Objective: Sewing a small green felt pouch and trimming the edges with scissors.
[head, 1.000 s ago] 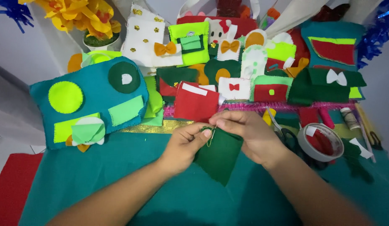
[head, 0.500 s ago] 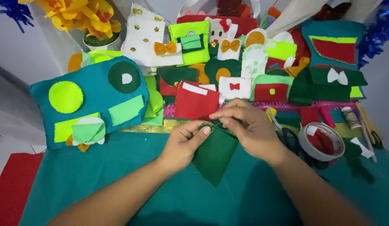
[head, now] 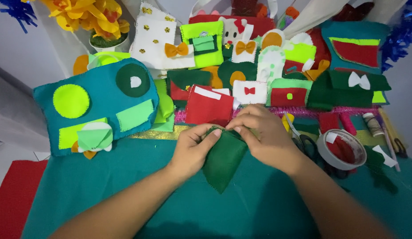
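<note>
From the head view, your left hand (head: 191, 148) and right hand (head: 262, 135) meet over the teal felt sheet (head: 104, 194) that covers the work surface, and between them they hold a dark green felt piece (head: 223, 161). Your left hand is closed, thumb and fingers pinching the upper left edge of that piece. Your right hand is curled shut over its upper right corner, fingertips (head: 237, 128) pressed together just beside your left thumb. The green piece hangs from your hands as a folded, roughly triangular shape, its point aimed toward you and lying against the teal sheet. Just beyond your knuckles lies a red felt pouch (head: 208, 106) with a white strip, and beside it a small white pouch with a red bow (head: 249, 91). To your left sits a large teal felt bag (head: 99, 106) with lime and green patches sewn on. To your right, near your right wrist, stands a roll of tape (head: 341, 149) with red inside it, and dark scissors (head: 305, 144) lie between the roll and your hand.
</note>
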